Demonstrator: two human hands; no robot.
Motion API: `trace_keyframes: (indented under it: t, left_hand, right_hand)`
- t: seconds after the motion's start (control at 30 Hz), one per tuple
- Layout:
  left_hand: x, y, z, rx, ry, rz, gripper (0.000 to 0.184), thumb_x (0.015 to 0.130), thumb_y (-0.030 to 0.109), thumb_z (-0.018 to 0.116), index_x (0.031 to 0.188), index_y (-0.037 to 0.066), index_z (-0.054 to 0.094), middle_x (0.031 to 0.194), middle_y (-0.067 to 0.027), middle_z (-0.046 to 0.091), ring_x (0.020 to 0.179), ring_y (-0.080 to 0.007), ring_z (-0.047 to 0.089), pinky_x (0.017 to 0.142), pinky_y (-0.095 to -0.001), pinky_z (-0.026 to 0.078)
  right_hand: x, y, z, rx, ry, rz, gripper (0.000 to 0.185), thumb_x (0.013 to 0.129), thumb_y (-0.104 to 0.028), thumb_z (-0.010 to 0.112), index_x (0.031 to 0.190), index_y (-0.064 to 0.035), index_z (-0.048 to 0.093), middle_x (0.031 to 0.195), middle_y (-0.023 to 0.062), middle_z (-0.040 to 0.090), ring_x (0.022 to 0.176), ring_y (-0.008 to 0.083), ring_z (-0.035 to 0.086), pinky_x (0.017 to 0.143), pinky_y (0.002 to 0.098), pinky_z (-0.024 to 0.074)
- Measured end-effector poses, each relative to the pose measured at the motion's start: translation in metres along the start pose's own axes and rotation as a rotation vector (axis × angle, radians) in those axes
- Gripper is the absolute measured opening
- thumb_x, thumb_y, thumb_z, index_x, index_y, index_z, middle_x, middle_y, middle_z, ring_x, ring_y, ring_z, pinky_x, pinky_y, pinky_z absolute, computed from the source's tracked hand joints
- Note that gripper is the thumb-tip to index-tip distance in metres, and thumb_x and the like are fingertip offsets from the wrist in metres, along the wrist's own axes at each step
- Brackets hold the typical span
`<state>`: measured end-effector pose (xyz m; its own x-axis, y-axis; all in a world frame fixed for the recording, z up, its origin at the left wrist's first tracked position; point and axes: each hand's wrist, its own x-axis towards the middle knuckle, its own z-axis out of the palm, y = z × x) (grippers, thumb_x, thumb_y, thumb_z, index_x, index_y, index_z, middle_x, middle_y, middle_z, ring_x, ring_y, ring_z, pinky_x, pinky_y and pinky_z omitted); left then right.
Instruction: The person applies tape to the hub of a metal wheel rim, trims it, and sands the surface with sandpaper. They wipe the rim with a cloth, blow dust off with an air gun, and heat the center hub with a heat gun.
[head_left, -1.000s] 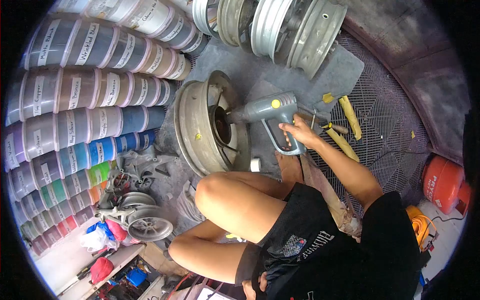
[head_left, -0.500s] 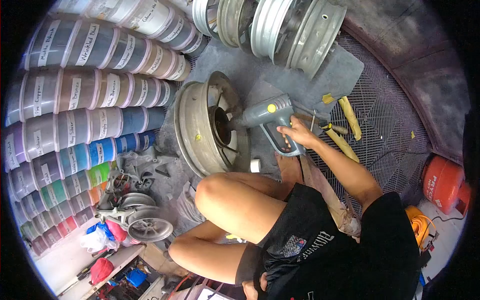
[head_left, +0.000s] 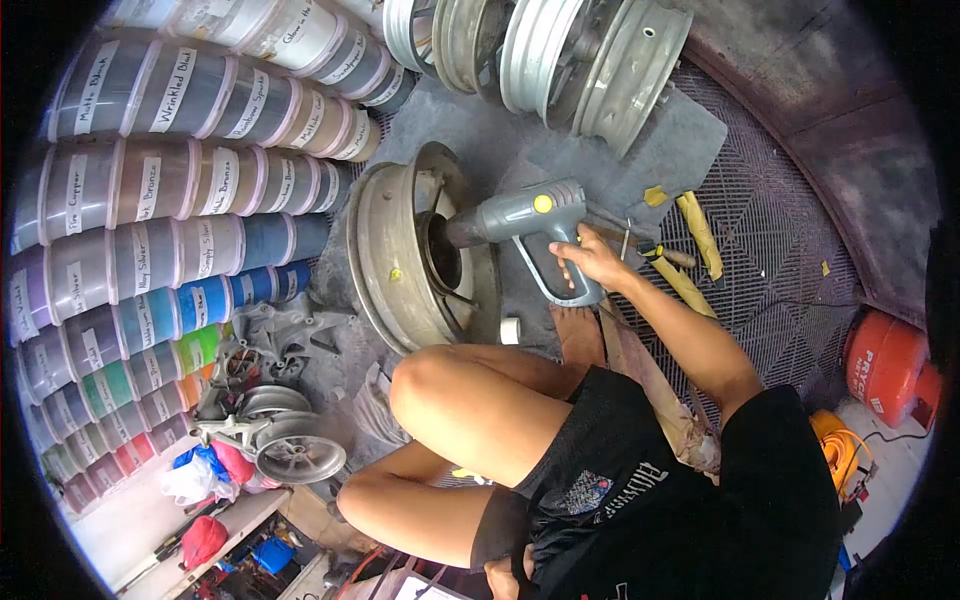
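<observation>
My right hand is wrapped round the handle of a grey blower-like tool with a yellow round spot. The tool's dark nozzle points into the hub opening of an upright, dusty metal wheel rim. From this view I cannot tell whether the nozzle touches the hub. My left hand is low at the bottom edge, beside the hem of the black shorts. It is partly hidden, and its grip is unclear. A small white roll sits between the rim and my bare foot.
More rims stand at the top. Labelled tubs are stacked at the left, with small wheels and metal parts below them. Yellow-wrapped pieces lie on the black grating. A red tank is at the right.
The tool first drew back from the hub, then moved left so its nozzle is nearer the opening. My right hand has shifted slightly with it. The rim has stayed in place.
</observation>
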<state>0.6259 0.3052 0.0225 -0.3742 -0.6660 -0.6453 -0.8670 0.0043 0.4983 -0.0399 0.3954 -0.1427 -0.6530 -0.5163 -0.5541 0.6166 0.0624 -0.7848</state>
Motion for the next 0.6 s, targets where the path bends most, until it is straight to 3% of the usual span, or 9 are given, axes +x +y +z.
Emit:
trace_keyframes:
  t: [0.1, 0.3, 0.37, 0.43, 0.53, 0.6]
  left_hand:
    - [-0.002, 0.079, 0.012, 0.244, 0.036, 0.172, 0.01, 0.078, 0.011, 0.077, 0.073, 0.003, 0.073, 0.053, -0.0156, 0.061, 0.049, -0.0212, 0.066, 0.051, -0.0378, 0.049]
    - [0.002, 0.108, 0.007, 0.188, -0.106, 0.302, 0.011, 0.08, 0.01, 0.076, 0.073, 0.003, 0.072, 0.049, -0.0117, 0.059, 0.045, -0.019, 0.062, 0.047, -0.036, 0.045]
    - [0.004, 0.12, 0.008, 0.144, -0.105, 0.374, 0.029, 0.084, 0.007, 0.075, 0.058, 0.003, 0.064, 0.048, -0.0019, 0.056, 0.044, -0.0088, 0.051, 0.046, -0.0277, 0.039]
    - [0.004, 0.114, 0.008, 0.07, -0.066, 0.309, 0.041, 0.086, 0.006, 0.074, 0.049, 0.005, 0.057, 0.047, 0.0034, 0.052, 0.043, -0.0035, 0.043, 0.044, -0.0239, 0.035]
    - [-0.001, 0.043, 0.007, -0.07, 0.036, 0.05, 0.044, 0.087, 0.008, 0.074, 0.047, 0.006, 0.054, 0.045, 0.0038, 0.049, 0.041, -0.004, 0.04, 0.042, -0.0252, 0.032]
    - [0.002, 0.044, 0.009, -0.058, 0.039, 0.048, 0.042, 0.087, 0.008, 0.073, 0.049, 0.006, 0.055, 0.047, 0.0026, 0.049, 0.042, -0.0057, 0.041, 0.043, -0.0263, 0.033]
  right_hand:
    - [-0.002, 0.006, -0.01, 0.006, -0.084, -0.005, 0.035, 0.091, -0.023, 0.068, 0.11, -0.0035, 0.048, 0.079, 0.0042, 0.058, 0.06, 0.0137, 0.058, 0.049, 0.0307, 0.0494]
    - [-0.017, -0.002, -0.015, -0.104, -0.087, 0.019, 0.041, 0.092, -0.027, 0.068, 0.115, -0.0005, 0.047, 0.08, 0.0045, 0.059, 0.063, 0.0138, 0.059, 0.052, 0.0318, 0.0496]
    - [-0.012, 0.005, -0.017, -0.157, -0.079, 0.035, 0.042, 0.092, -0.028, 0.068, 0.115, -0.0001, 0.047, 0.081, 0.0055, 0.06, 0.065, 0.0142, 0.059, 0.054, 0.0321, 0.0496]
    - [-0.005, 0.014, -0.018, -0.192, -0.063, 0.04, 0.043, 0.091, -0.029, 0.069, 0.115, 0.0002, 0.047, 0.082, 0.0062, 0.06, 0.065, 0.0148, 0.059, 0.054, 0.0324, 0.0497]
    - [0.001, 0.023, -0.015, -0.175, -0.032, 0.022, 0.044, 0.09, -0.028, 0.069, 0.114, 0.0006, 0.047, 0.082, 0.007, 0.061, 0.065, 0.0152, 0.06, 0.054, 0.0327, 0.0496]
    - [0.003, 0.022, -0.009, -0.153, -0.001, 0.013, 0.041, 0.09, -0.026, 0.069, 0.112, 0.0008, 0.047, 0.08, 0.0068, 0.059, 0.063, 0.015, 0.059, 0.052, 0.0326, 0.0497]
